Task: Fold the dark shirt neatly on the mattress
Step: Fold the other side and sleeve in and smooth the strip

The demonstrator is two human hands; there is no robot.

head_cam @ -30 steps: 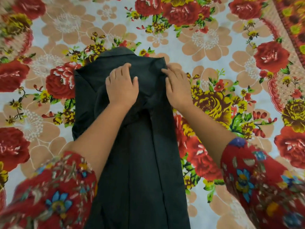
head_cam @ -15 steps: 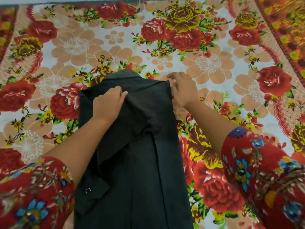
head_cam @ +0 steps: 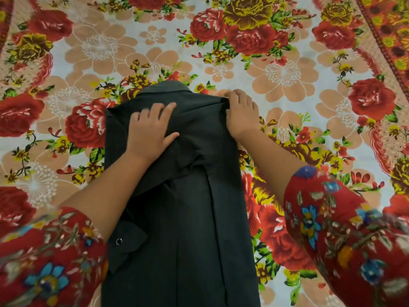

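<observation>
Red floral left sleeve (head_cam: pixel 51 262) fills the lower-left corner, forearm running up to the left hand (head_cam: pixel 150 129). That hand lies flat on the dark shirt (head_cam: pixel 190 229) — fingers (head_cam: pixel 164 109) straight & spread, thumb out to the side, pressing the cloth down, gripping nothing. Well back from those fingers, near the elbow, a folded-in shirt arm ends in a cuff (head_cam: pixel 126 247) w/ one shiny button (head_cam: pixel 118 241). The shirt lies lengthwise on the mattress (head_cam: pixel 287 69) as a narrow strip, sides folded inwards, running from just beyond the fingertips down past the bottom edge of the view. Cloth bunches in creases right under the left palm & thumb. The collar (head_cam: pixel 168 86) sits just beyond the left fingertips, approx. between the two hands. The right hand (head_cam: pixel 243 116) is at the shirt's top right corner: fingers (head_cam: pixel 235 96) bent, knuckles up, curled over the shoulder edge and holding it — thumb hidden. Outside those fingers the mattress shows its print: red roses, yellow blooms, peach flowers on pale ground. The right forearm crosses the mattress beside the shirt, not on it, back to the right sleeve (head_cam: pixel 343 229), same red floral cloth, blurred at lower right.
</observation>
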